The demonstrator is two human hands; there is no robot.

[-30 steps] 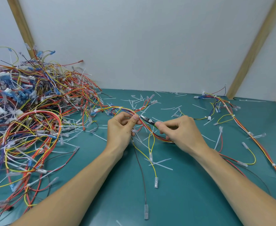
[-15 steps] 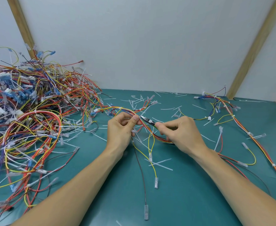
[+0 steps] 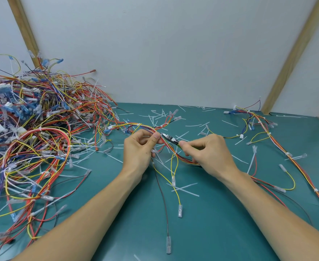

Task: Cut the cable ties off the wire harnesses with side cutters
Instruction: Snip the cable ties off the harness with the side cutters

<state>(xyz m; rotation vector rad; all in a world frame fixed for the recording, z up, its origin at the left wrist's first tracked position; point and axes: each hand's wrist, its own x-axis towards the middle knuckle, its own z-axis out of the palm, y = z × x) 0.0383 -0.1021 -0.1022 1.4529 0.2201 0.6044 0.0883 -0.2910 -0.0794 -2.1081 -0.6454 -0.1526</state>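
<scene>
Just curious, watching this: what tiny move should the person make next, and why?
Probably squeeze the side cutters: the right hand grips them with the tip at the wire harness that the left hand pinches, seemingly at a tie.

I see the wire harness, a red/yellow/blue bundle, lifted mid-scene. Side cutters, dark head, tips touching the bundle. Uncut harness pile far left; another harness lies right. White cut ties scattered flat.

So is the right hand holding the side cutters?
Yes, the right hand grips the side cutters, whose tip points at the wire harness pinched by the left hand.
</scene>
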